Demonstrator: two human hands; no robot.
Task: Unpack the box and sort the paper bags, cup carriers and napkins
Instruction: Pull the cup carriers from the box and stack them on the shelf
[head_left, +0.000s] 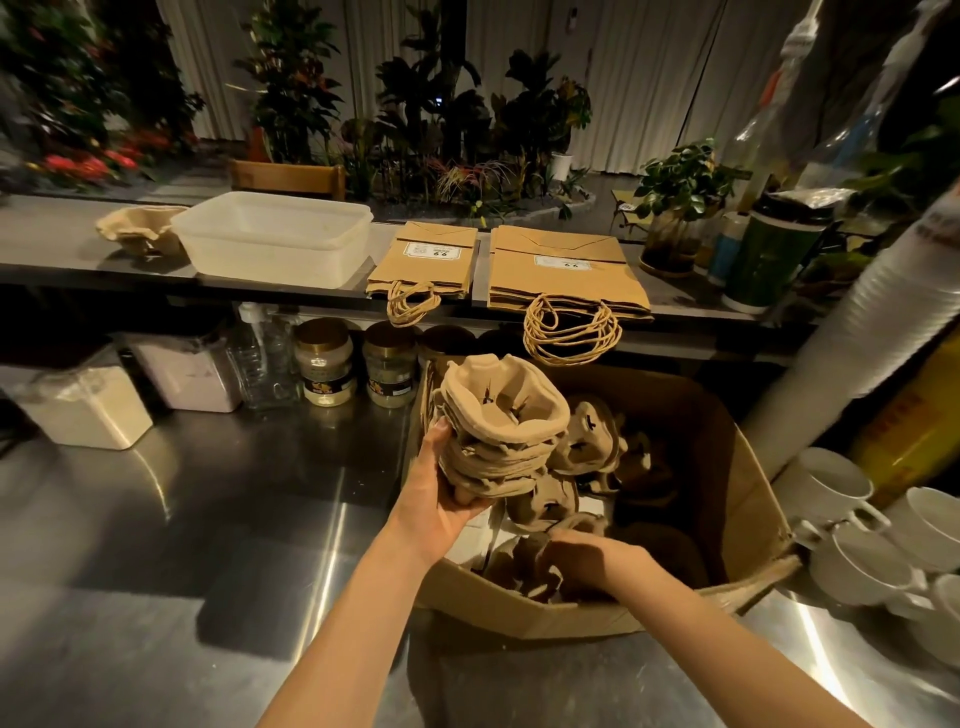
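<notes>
An open cardboard box (748, 499) stands on the steel counter, with loose pulp cup carriers (587, 441) and white napkins (475, 540) inside. My left hand (441, 499) grips a stack of several nested cup carriers (506, 415) above the box's left side. My right hand (592, 558) reaches down into the box and holds another cup carrier (530, 564) at the near edge. On the raised shelf behind lie two stacks of flat brown paper bags (426, 260) (566, 270) with twine handles hanging over the edge. A single cup carrier (137, 228) sits at the shelf's left.
A white plastic tub (270, 239) stands on the shelf beside the lone carrier. Jars (324, 364) and storage containers (88, 405) line the back of the counter. White ceramic cups (857, 525) and a tall sleeve of paper cups (852, 332) crowd the right side. Potted plants stand behind.
</notes>
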